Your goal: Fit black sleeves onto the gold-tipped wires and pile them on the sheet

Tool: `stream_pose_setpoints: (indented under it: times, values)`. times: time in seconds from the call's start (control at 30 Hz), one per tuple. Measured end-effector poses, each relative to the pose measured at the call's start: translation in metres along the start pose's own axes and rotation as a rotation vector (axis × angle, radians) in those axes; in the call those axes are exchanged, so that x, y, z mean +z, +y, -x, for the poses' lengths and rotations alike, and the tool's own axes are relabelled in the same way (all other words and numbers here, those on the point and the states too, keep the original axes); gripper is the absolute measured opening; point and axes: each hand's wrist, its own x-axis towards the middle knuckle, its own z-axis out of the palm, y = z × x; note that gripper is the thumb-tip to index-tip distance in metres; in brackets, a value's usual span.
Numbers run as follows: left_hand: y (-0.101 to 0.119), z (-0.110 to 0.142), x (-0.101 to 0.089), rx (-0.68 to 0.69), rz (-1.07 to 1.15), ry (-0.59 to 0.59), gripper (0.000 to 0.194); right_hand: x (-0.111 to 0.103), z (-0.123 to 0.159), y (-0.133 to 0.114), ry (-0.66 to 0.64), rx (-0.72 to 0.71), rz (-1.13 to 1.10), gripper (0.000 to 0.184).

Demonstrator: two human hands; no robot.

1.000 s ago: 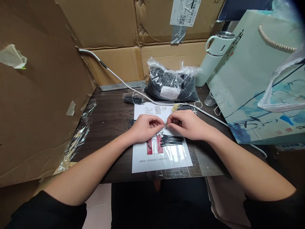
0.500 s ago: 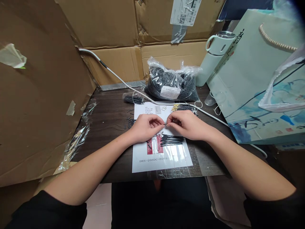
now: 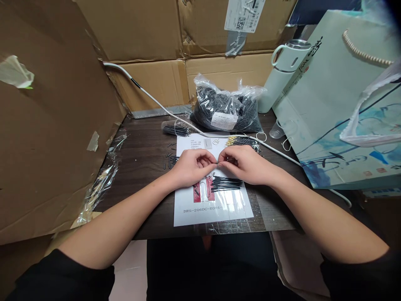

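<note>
Left hand (image 3: 189, 168) and right hand (image 3: 246, 165) nearly touch over the paper (image 3: 188, 220) — both pinching a tiny dark piece (image 3: 217, 162) between them, mostly hidden. Black wires (image 3: 227, 183) lie on the paper, nearer the body — bag of dark bits (image 3: 225, 109) farther back.

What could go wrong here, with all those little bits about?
The tiny dark piece where the left hand and right hand meet might slip, being so small. The black wires seem loose on the white sheet, so a knock could scatter them. Short black pieces beside the left hand could get lost against the dark table.
</note>
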Motion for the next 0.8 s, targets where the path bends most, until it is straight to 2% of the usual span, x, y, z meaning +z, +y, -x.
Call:
stream_pose_setpoints:
  times: [0.5,0.8]
  values:
    - [-0.0031,-0.0005,0.0019,0.130,0.042,0.089,0.024,-0.0020,-0.0006,0.0053,0.082,-0.051,-0.014,0.006]
    - [0.0002,0.0019,-0.0003,0.160,-0.042,0.095,0.022,-0.0026,0.0000,0.0039,0.079,-0.071,-0.030,0.003]
